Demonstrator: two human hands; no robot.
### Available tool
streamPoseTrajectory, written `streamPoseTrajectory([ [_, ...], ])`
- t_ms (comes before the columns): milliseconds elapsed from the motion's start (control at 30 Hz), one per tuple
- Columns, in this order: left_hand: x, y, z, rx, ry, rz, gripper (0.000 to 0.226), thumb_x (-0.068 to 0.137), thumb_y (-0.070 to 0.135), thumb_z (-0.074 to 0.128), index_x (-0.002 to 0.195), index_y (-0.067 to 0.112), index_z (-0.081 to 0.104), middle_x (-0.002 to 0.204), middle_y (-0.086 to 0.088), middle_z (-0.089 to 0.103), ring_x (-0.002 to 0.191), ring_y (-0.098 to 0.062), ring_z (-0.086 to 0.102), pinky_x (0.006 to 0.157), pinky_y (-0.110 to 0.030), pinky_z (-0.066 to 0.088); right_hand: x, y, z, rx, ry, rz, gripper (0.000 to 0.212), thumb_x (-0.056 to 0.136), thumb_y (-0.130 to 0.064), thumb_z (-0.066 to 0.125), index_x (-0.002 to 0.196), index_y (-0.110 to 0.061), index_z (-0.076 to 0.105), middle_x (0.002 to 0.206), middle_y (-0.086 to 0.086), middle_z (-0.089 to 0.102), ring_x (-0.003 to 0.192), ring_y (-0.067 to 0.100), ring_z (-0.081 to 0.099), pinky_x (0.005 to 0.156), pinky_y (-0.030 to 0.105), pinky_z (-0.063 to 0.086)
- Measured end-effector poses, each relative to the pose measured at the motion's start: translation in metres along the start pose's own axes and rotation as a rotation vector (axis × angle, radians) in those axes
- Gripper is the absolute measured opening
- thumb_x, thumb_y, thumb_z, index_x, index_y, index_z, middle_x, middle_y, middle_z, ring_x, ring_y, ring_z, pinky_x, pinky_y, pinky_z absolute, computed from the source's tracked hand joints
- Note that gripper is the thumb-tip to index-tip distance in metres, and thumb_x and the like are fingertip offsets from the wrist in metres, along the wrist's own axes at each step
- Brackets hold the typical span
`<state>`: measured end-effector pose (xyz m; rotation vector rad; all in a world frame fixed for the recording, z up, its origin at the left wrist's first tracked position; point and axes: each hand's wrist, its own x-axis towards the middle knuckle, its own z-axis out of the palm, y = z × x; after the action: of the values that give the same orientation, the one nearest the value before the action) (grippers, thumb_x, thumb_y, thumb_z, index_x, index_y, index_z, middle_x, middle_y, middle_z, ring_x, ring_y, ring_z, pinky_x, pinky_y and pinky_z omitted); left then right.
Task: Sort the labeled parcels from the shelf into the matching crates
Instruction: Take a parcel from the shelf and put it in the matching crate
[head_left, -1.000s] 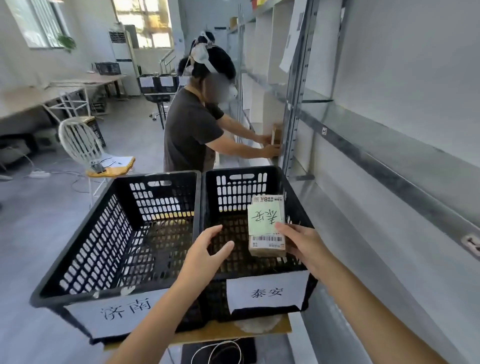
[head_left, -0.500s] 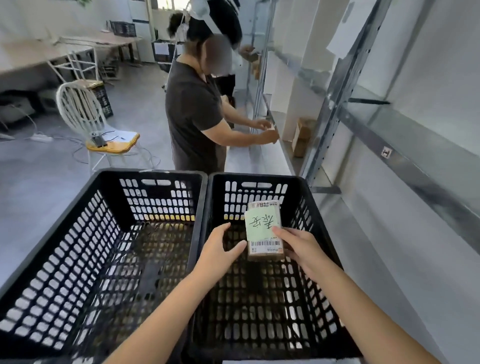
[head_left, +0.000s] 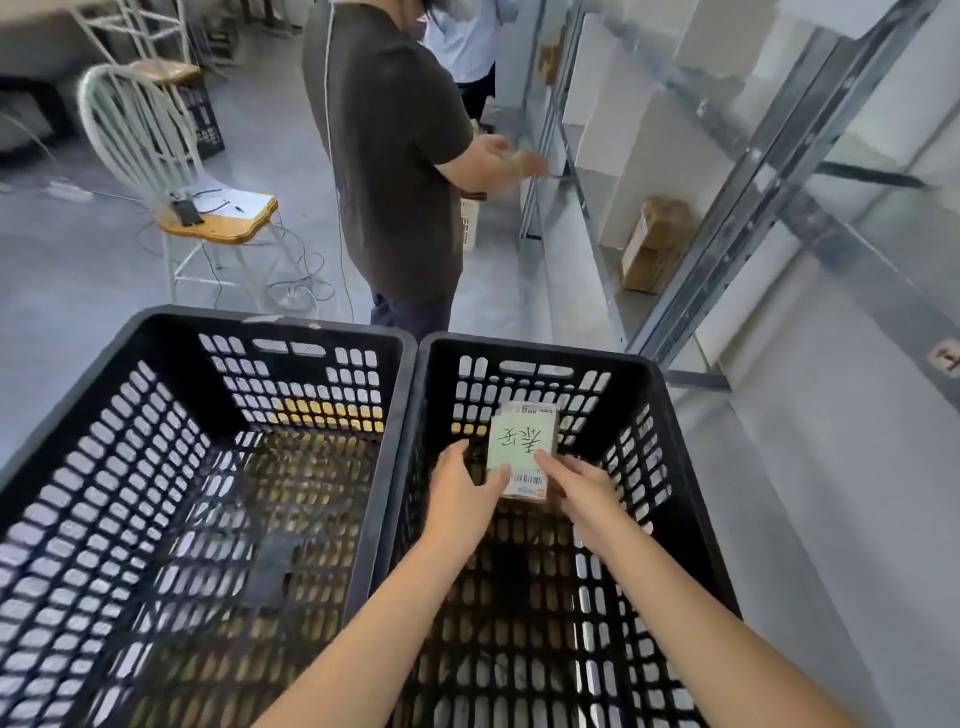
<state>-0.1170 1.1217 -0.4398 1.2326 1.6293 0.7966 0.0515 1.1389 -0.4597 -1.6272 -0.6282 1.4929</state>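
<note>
A small parcel (head_left: 523, 441) with a pale green handwritten label and a barcode sticker is held low inside the right black crate (head_left: 670, 431), near its far wall. My left hand (head_left: 465, 491) grips its left edge and my right hand (head_left: 584, 496) grips its right edge. The left black crate (head_left: 156, 358) stands beside it with no parcel visible inside. A brown cardboard parcel (head_left: 657, 244) sits on the lower level of the metal shelf (head_left: 769, 156) at the right.
A person in a dark T-shirt (head_left: 395, 145) stands just beyond the crates, hands reaching toward the shelf. Another person is partly hidden behind. A white chair (head_left: 156, 156) with a wooden seat, a phone and papers stands at the left, cables on the floor.
The parcel has gone down into the right crate. My left hand has closed onto its left side. The view has tilted down, so the crates' front labels are out of sight.
</note>
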Motion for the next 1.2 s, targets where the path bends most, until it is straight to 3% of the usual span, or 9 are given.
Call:
streamPoseTrajectory([
  [200, 0.03, -0.007, 0.022, -0.022, 0.106, -0.143, 0.07, 0.092, 0.028, 0.069, 0.15, 0.016, 0.032, 0.147, -0.004, 0.044, 0.134, -0.02, 0.045, 0.101, -0.032, 0.046, 0.061, 0.017, 0.018, -0.106, -0.085, 0.147, 0.031, 0.09, -0.021, 0.074, 0.116, -0.005, 0.068, 0.085, -0.004, 0.079, 0.074, 0.005, 0.074, 0.051, 0.015, 0.053],
  [300, 0.042, -0.018, 0.026, 0.013, 0.132, -0.21, 0.066, 0.091, 0.028, 0.069, 0.147, 0.018, 0.036, 0.143, -0.002, 0.048, 0.13, -0.02, 0.049, 0.099, -0.034, 0.047, 0.089, 0.037, 0.032, -0.159, -0.086, 0.223, 0.035, 0.09, -0.019, 0.074, 0.121, -0.003, 0.066, 0.104, 0.007, 0.077, 0.093, 0.02, 0.074, 0.078, 0.036, 0.06],
  [400, 0.051, -0.025, 0.027, 0.009, 0.14, -0.266, 0.055, 0.092, 0.028, 0.068, 0.141, 0.019, 0.043, 0.135, -0.003, 0.056, 0.123, -0.02, 0.054, 0.093, -0.031, 0.048, 0.109, 0.049, 0.051, -0.205, -0.068, 0.27, 0.044, 0.088, -0.022, 0.076, 0.125, -0.002, 0.063, 0.119, 0.013, 0.071, 0.114, 0.031, 0.065, 0.104, 0.052, 0.048],
  [567, 0.057, -0.027, 0.026, 0.017, 0.173, -0.308, 0.065, 0.09, 0.03, 0.068, 0.147, 0.021, 0.038, 0.137, -0.003, 0.053, 0.124, -0.022, 0.053, 0.098, -0.036, 0.047, 0.13, 0.057, 0.08, -0.223, -0.025, 0.275, 0.03, 0.086, -0.021, 0.077, 0.112, -0.005, 0.071, 0.11, 0.012, 0.074, 0.098, 0.026, 0.07, 0.093, 0.042, 0.056],
  [700, 0.058, -0.027, 0.027, 0.014, 0.182, -0.318, 0.068, 0.09, 0.031, 0.068, 0.149, 0.022, 0.036, 0.141, -0.004, 0.051, 0.127, -0.023, 0.051, 0.102, -0.04, 0.047, 0.132, 0.059, 0.084, -0.229, 0.009, 0.249, 0.032, 0.086, -0.014, 0.077, 0.115, -0.001, 0.068, 0.114, 0.016, 0.072, 0.098, 0.027, 0.07, 0.089, 0.037, 0.058],
  [867, 0.053, -0.019, 0.02, 0.073, 0.129, -0.238, 0.066, 0.09, 0.02, 0.069, 0.148, 0.017, 0.036, 0.142, -0.004, 0.048, 0.131, -0.022, 0.047, 0.102, -0.036, 0.045, 0.113, 0.039, 0.067, -0.544, 0.133, -0.062, 0.021, 0.095, -0.016, 0.063, 0.115, -0.014, 0.071, 0.119, 0.003, 0.07, 0.108, 0.02, 0.065, 0.088, 0.03, 0.051],
  [1033, 0.052, 0.011, -0.006, 0.26, 0.033, 0.021, 0.061, 0.091, 0.013, 0.067, 0.145, 0.013, 0.04, 0.143, -0.005, 0.047, 0.134, -0.022, 0.045, 0.111, -0.039, 0.041, 0.069, 0.0, 0.029, -0.747, 0.122, -0.334, 0.026, 0.1, -0.016, 0.048, 0.111, -0.019, 0.071, 0.106, -0.002, 0.071, 0.074, 0.014, 0.064, 0.059, 0.026, 0.046],
  [1100, 0.048, 0.019, -0.013, 0.335, -0.009, 0.132, 0.06, 0.091, 0.012, 0.067, 0.145, 0.012, 0.041, 0.145, -0.005, 0.047, 0.135, -0.02, 0.044, 0.112, -0.032, 0.037, 0.045, -0.013, 0.011, -0.831, 0.127, -0.42, 0.025, 0.101, -0.019, 0.048, 0.114, -0.021, 0.07, 0.104, -0.004, 0.07, 0.078, 0.016, 0.067, 0.066, 0.032, 0.053],
  [1200, 0.042, 0.026, -0.021, 0.466, -0.085, 0.275, 0.062, 0.092, 0.014, 0.066, 0.148, 0.01, 0.038, 0.149, -0.007, 0.043, 0.14, -0.021, 0.038, 0.114, -0.03, 0.03, 0.014, -0.029, -0.013, -0.959, 0.147, -0.502, 0.028, 0.102, -0.022, 0.048, 0.125, -0.02, 0.064, 0.123, -0.004, 0.064, 0.098, 0.019, 0.066, 0.079, 0.033, 0.053],
])
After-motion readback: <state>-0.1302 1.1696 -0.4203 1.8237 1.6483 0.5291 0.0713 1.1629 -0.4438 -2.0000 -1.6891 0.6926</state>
